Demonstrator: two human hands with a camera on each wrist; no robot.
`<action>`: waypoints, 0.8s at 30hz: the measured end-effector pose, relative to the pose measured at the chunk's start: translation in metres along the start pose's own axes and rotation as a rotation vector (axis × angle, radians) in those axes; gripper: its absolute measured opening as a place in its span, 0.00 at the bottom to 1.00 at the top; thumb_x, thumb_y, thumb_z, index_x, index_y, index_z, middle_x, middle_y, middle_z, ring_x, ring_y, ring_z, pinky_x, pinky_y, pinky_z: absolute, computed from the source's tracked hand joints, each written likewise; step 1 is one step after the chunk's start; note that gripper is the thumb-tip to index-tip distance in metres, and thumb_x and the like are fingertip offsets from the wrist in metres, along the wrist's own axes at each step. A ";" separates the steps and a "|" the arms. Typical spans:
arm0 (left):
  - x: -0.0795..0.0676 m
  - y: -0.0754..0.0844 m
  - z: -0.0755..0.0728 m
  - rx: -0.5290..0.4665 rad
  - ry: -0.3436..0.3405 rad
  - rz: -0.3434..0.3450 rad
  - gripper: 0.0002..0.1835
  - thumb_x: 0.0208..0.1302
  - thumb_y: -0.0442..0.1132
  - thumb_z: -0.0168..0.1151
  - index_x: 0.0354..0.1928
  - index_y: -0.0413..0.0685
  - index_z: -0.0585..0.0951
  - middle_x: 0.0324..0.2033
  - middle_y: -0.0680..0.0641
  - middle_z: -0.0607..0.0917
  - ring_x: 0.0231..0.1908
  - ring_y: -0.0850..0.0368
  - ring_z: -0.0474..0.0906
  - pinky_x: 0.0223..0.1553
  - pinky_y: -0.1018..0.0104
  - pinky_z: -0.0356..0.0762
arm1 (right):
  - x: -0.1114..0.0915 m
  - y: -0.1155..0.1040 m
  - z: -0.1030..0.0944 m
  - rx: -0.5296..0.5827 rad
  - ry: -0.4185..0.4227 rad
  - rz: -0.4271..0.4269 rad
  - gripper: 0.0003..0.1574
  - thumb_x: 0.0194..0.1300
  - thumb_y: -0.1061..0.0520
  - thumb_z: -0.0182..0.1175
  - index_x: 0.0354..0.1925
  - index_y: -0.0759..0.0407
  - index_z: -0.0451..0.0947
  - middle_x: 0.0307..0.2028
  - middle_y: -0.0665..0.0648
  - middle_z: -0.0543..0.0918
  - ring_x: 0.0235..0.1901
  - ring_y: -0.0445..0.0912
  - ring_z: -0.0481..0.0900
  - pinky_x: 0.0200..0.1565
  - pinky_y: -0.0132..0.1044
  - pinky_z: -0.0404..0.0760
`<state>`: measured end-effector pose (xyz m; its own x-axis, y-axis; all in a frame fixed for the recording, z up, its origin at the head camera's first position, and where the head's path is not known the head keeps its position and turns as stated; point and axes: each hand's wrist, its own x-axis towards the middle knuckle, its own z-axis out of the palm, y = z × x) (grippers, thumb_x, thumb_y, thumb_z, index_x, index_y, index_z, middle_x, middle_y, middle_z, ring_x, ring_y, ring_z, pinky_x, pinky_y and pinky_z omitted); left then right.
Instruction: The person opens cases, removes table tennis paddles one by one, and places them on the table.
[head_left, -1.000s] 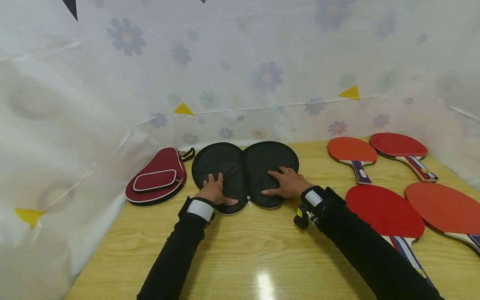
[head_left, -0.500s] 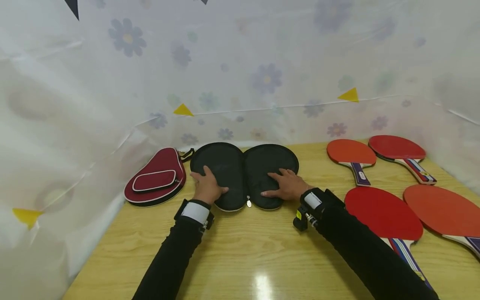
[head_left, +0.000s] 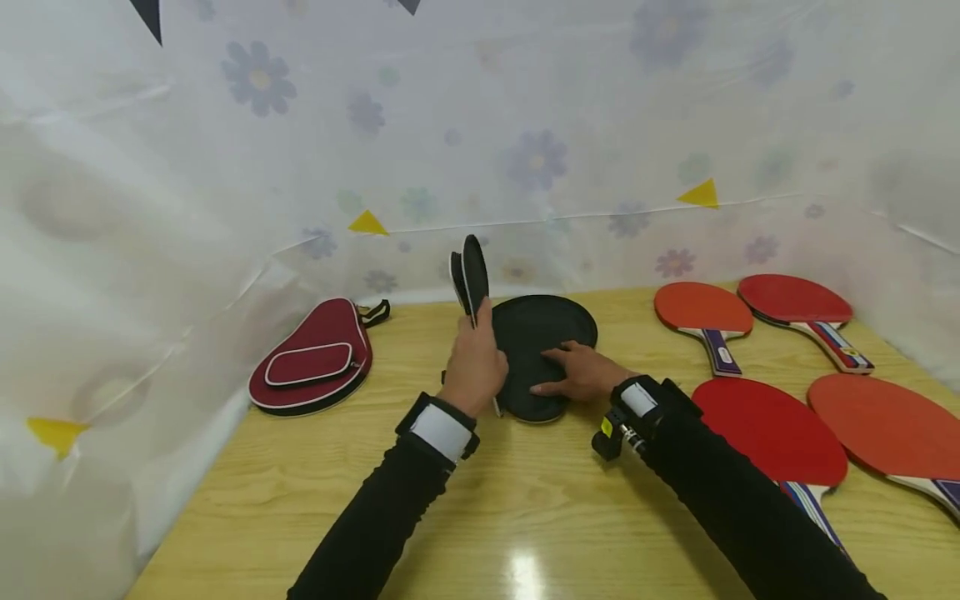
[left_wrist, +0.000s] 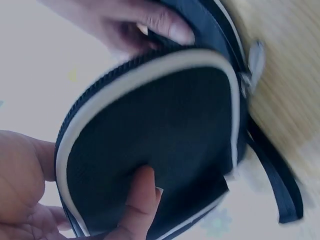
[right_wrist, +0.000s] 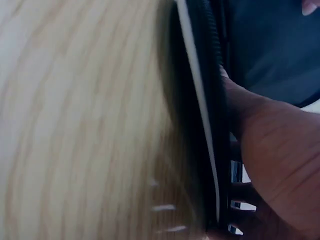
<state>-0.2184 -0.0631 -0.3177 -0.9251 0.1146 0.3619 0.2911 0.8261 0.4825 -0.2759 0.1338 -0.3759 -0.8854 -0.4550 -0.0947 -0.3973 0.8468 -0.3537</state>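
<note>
A black zip-up paddle case [head_left: 542,321] with white piping lies spread open at the table's back middle. Its left half [head_left: 476,271] stands up on edge, gripped by my left hand [head_left: 476,367]. The left wrist view shows a finger lying against that half's outer face [left_wrist: 180,115]. A metal zipper pull [left_wrist: 256,65] and a black loop strap [left_wrist: 280,185] hang beside it. My right hand [head_left: 588,373] rests with spread fingers on the flat right half's inside. Much of the right hand is outside the right wrist view.
Left of the black case lies a maroon paddle case [head_left: 315,354] with a front pocket. On the right are several table tennis paddles, including an orange one [head_left: 702,308] and a red one [head_left: 768,433]. A flower-printed sheet [head_left: 540,158] hangs behind the wooden table [head_left: 450,542].
My left hand slid left to the case's outer side, then took hold of the left half and raised it toward the right. My right hand has stayed nearly in place.
</note>
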 end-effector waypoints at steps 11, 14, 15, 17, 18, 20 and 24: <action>0.004 0.034 0.040 0.127 -0.059 0.137 0.30 0.66 0.31 0.63 0.71 0.51 0.73 0.53 0.33 0.78 0.38 0.41 0.81 0.29 0.55 0.80 | -0.006 0.015 -0.020 0.148 0.274 0.008 0.22 0.77 0.58 0.53 0.59 0.74 0.76 0.52 0.72 0.81 0.50 0.63 0.80 0.53 0.57 0.78; 0.004 0.040 0.052 0.197 -0.078 0.150 0.26 0.66 0.34 0.66 0.66 0.53 0.77 0.51 0.35 0.79 0.39 0.43 0.80 0.29 0.55 0.81 | -0.010 0.021 -0.029 0.244 0.446 0.103 0.23 0.78 0.61 0.48 0.61 0.77 0.71 0.50 0.76 0.79 0.48 0.65 0.79 0.50 0.58 0.78; 0.003 0.043 0.057 0.217 -0.091 0.142 0.25 0.66 0.35 0.66 0.65 0.54 0.78 0.52 0.36 0.79 0.40 0.43 0.80 0.30 0.55 0.81 | -0.011 0.022 -0.032 0.274 0.480 0.131 0.25 0.79 0.60 0.46 0.63 0.77 0.69 0.52 0.77 0.77 0.51 0.67 0.78 0.51 0.59 0.77; 0.002 0.047 0.065 0.263 -0.114 0.131 0.23 0.66 0.37 0.66 0.63 0.55 0.79 0.52 0.37 0.78 0.41 0.44 0.79 0.30 0.56 0.81 | -0.013 0.023 -0.036 0.333 0.507 0.181 0.29 0.80 0.56 0.43 0.67 0.77 0.64 0.57 0.78 0.74 0.56 0.69 0.75 0.55 0.61 0.75; 0.001 0.048 0.068 0.285 -0.122 0.127 0.22 0.67 0.38 0.66 0.63 0.56 0.80 0.52 0.38 0.78 0.42 0.44 0.79 0.31 0.56 0.81 | -0.014 0.022 -0.038 0.350 0.507 0.196 0.31 0.81 0.54 0.43 0.69 0.77 0.61 0.58 0.78 0.73 0.57 0.69 0.74 0.56 0.62 0.74; -0.001 0.051 0.075 0.320 -0.146 0.116 0.20 0.69 0.39 0.64 0.62 0.58 0.81 0.52 0.38 0.77 0.43 0.45 0.79 0.32 0.57 0.82 | -0.014 0.021 -0.040 0.371 0.477 0.223 0.35 0.81 0.50 0.42 0.71 0.77 0.57 0.62 0.80 0.70 0.61 0.71 0.71 0.60 0.63 0.71; -0.004 0.053 0.080 0.329 -0.212 0.110 0.21 0.71 0.41 0.62 0.65 0.59 0.80 0.54 0.38 0.77 0.44 0.43 0.79 0.33 0.56 0.83 | -0.013 0.015 -0.039 0.360 0.380 0.228 0.39 0.81 0.47 0.43 0.72 0.77 0.55 0.66 0.81 0.64 0.66 0.72 0.63 0.65 0.64 0.65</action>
<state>-0.2191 0.0242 -0.3570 -0.9326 0.2948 0.2081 0.3293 0.9311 0.1569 -0.2795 0.1634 -0.3441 -0.9901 -0.0849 0.1121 -0.1382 0.7346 -0.6643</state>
